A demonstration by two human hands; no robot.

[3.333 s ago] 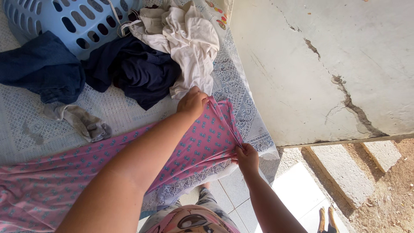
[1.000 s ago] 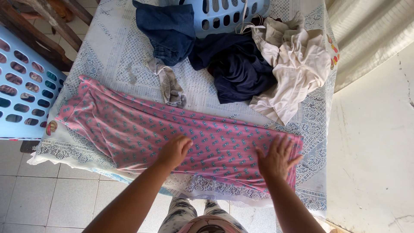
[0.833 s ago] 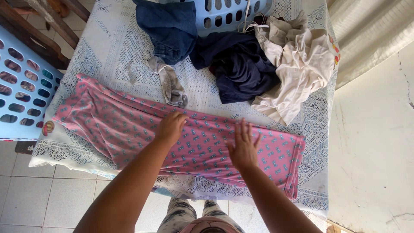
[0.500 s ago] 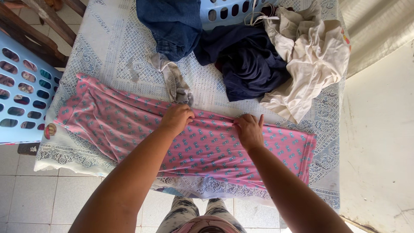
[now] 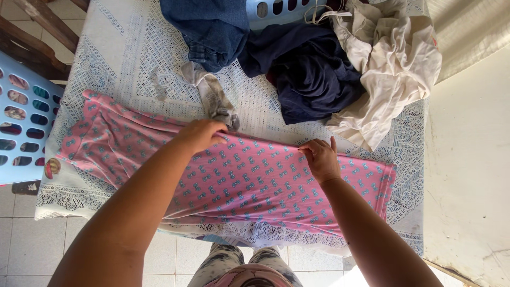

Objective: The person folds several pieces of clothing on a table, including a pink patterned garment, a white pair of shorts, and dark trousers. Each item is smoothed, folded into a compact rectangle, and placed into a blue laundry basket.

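Pink patterned garment [image 5: 239, 180] lies flat and stretched lengthwise across the near half of the table [image 5: 122, 58], on the white lace tablecloth [image 5: 133, 79]. All positions below are relative to that garment.

Left hand [image 5: 201, 135]: on the garment's far edge, about mid-length. Fingers curled, pinching the far edge of the fabric. Forearm crosses over the garment from the near side.

Right hand [image 5: 322, 159]: also on the far edge, to the right of the left hand, well apart from it. Fingers bent, thumb up, gripping a fold of the pink fabric at that edge. Small wrinkles in the cloth run between the two hands.

Just beyond the far edge, touching it near the left hand: grey sock [image 5: 215, 98], crumpled.

Further beyond, centre: blue denim piece [image 5: 207, 29], with the navy garment [image 5: 313, 79] to its right. Beyond the right part: cream garment [image 5: 393, 69], heaped, partly over the navy one.

Light blue laundry basket [image 5: 276, 10] at the table's far edge, mostly covered by the clothes.

Off the garment's left end, beside the table: second light blue basket [image 5: 21, 117], perforated wall visible.

Below the near edge: tiled floor [image 5: 32, 250] and the person's patterned trouser legs [image 5: 223, 260].
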